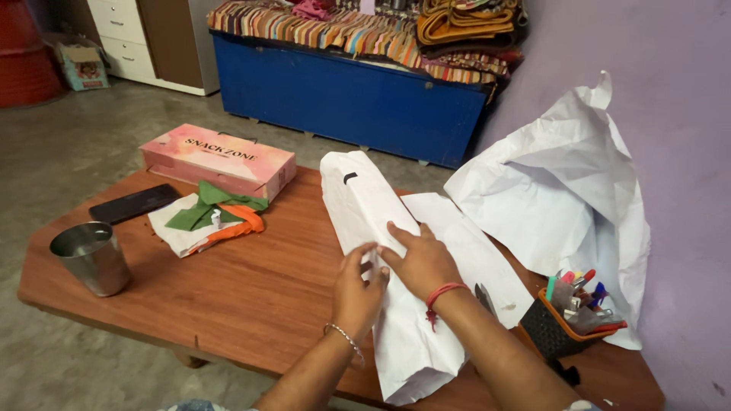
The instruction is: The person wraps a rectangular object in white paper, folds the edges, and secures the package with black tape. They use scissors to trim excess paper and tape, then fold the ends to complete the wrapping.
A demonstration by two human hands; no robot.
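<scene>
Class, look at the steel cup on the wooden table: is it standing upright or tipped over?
Upright. The steel cup stands on its base on the table, open rim facing up.

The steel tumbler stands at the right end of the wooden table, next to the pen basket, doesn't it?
Not quite: the head view shows the steel tumbler at the left end of the wooden table, far from the pen basket, which sits at the right end.

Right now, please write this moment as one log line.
left hand: pressing white paper bundle | right hand: flat on bundle | wooden table: steel cup, phone
</scene>
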